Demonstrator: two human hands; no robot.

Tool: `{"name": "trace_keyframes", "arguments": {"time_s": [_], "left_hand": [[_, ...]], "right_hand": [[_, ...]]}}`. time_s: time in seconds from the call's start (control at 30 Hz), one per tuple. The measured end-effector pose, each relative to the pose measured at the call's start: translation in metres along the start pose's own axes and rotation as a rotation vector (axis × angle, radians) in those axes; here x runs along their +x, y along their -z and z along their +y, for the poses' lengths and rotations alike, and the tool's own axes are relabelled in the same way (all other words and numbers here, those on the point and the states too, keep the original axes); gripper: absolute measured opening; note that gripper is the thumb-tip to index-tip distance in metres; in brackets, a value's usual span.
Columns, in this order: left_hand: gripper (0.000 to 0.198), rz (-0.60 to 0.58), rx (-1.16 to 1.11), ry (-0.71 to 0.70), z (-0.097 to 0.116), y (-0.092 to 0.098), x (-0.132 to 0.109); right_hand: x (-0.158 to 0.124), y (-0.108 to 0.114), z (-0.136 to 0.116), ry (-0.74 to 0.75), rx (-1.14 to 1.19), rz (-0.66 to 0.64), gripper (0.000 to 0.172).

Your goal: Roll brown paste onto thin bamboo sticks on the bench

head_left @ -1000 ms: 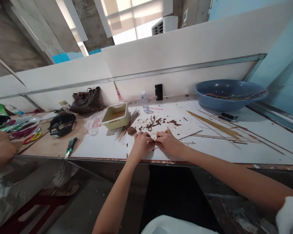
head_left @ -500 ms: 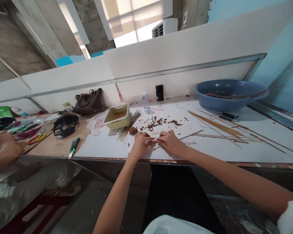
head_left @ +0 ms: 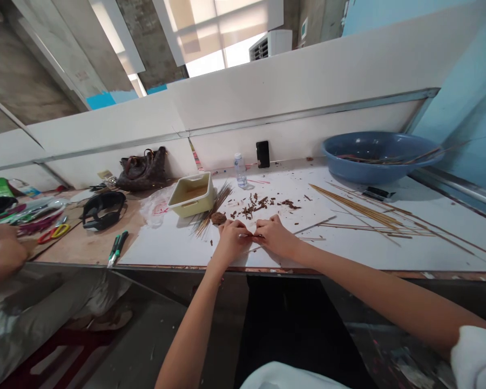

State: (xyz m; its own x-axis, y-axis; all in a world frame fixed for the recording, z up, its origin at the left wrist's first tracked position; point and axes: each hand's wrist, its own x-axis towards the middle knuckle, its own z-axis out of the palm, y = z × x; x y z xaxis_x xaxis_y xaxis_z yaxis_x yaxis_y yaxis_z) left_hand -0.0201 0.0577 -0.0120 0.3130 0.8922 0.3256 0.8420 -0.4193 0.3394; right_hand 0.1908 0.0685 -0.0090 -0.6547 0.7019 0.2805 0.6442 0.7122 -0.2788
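Observation:
My left hand (head_left: 231, 241) and my right hand (head_left: 278, 237) meet low over the white board (head_left: 166, 246), close to the table's front edge. Between their closed fingertips is a thin brown stick-like piece (head_left: 251, 235); the fingers hide most of it. A round brown lump (head_left: 218, 218) lies just behind my left hand. Beyond the hands, small brown crumbs and strips (head_left: 256, 205) are scattered on the board. To the left, a bundle of thin sticks (head_left: 209, 218) rests by a pale yellow basin (head_left: 191, 195).
A blue tub (head_left: 378, 162) holding long sticks stands back right, with tan sticks (head_left: 354, 205) spread before it. A water bottle (head_left: 240, 170) and a phone (head_left: 263, 154) stand at the back. Green-handled cutters (head_left: 117, 248) lie left, near another person's hand (head_left: 2, 246).
My fingertips have drawn closer together around the thin brown piece, and my right hand has shifted slightly left. The view has turned a little to the right.

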Motion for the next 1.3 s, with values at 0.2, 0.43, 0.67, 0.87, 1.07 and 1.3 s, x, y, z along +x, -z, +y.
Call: {"name": "trace_keyframes", "arguments": {"time_s": [0.2, 0.43, 0.67, 0.87, 1.07, 1.3], "left_hand": [[0.012, -0.034, -0.011, -0.026, 0.002, 0.006, 0.001], [0.011, 0.013, 0.05, -0.021, 0.003, 0.004, -0.004], [0.016, 0.071, 0.15, -0.051, 0.015, 0.008, -0.019], [0.013, 0.031, 0.159, -0.05, 0.022, 0.008, -0.012], [0.012, 0.025, 0.138, -0.051, 0.016, -0.001, -0.01], [0.015, -0.013, 0.127, -0.052, 0.013, 0.001, -0.002]], "right_hand": [[-0.003, -0.005, 0.0, 0.087, -0.034, 0.03, 0.033], [-0.011, 0.003, -0.003, 0.053, -0.115, 0.01, 0.029], [-0.029, 0.01, -0.008, 0.058, -0.207, 0.08, 0.024], [-0.018, 0.01, -0.008, 0.101, -0.214, 0.053, 0.025], [-0.006, 0.004, -0.004, 0.037, -0.087, 0.03, 0.025], [-0.007, 0.003, -0.002, 0.025, -0.033, 0.023, 0.026]]}}
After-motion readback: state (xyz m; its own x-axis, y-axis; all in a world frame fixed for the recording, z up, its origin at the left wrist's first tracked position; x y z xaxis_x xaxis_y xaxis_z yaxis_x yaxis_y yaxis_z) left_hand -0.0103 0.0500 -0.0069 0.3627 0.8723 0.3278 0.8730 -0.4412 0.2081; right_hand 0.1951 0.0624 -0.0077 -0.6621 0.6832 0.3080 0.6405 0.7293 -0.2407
